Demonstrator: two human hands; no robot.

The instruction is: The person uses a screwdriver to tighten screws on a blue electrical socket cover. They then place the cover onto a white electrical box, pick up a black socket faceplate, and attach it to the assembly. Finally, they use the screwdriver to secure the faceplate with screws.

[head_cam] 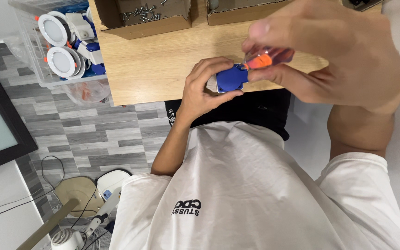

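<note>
Left hand (204, 88) fingers clamp blue part (231, 78) steady at counter (153, 65) edge; right hand (329, 51) fingers pinch orange-handled screwdriver (267, 58) against it.

A box of screws (143, 16) sits on the table (153, 69). Left of the table, a clear bin (33, 55) holds round lamps (54, 28).
</note>
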